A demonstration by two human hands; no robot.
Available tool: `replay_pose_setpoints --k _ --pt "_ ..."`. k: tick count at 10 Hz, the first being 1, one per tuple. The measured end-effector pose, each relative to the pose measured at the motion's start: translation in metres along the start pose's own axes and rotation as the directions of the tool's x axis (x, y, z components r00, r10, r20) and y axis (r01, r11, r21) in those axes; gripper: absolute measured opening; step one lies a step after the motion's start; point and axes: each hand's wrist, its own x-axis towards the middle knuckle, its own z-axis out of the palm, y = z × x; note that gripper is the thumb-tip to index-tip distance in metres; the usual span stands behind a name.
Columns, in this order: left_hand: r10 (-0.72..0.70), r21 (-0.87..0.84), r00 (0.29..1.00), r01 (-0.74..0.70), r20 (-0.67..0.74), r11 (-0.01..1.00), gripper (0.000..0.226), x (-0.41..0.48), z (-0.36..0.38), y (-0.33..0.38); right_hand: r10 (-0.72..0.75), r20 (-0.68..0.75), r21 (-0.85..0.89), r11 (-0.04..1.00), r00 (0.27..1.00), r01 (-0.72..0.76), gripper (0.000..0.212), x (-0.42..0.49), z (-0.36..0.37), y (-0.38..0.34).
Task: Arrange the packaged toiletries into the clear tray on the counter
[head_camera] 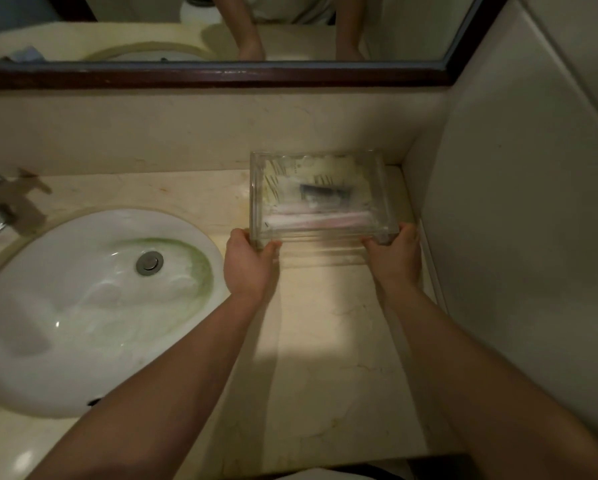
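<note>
The clear tray (320, 233), holding blurred packets (311, 199), is sitting on the counter (325, 323) in the corner beside the wall. The left hand (251, 261) is gripping its near left corner; the right hand (394, 252) is gripping its near right corner. The sink (83, 306) is lying to the left.

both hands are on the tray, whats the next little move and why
Probably slide the clear tray back toward the wall and let go. The left hand and right hand grip its near corners, the packaged toiletries already lie inside, and it sits short of the corner.
</note>
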Motion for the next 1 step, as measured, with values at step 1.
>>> replay_pose_setpoints --k 1 --pt "0.039 -0.021 0.995 -0.037 0.089 0.999 0.046 -0.0076 -0.0098 -0.0116 0.002 0.138 0.068 0.998 0.990 -0.011 0.065 0.0021 -0.0150 -0.0030"
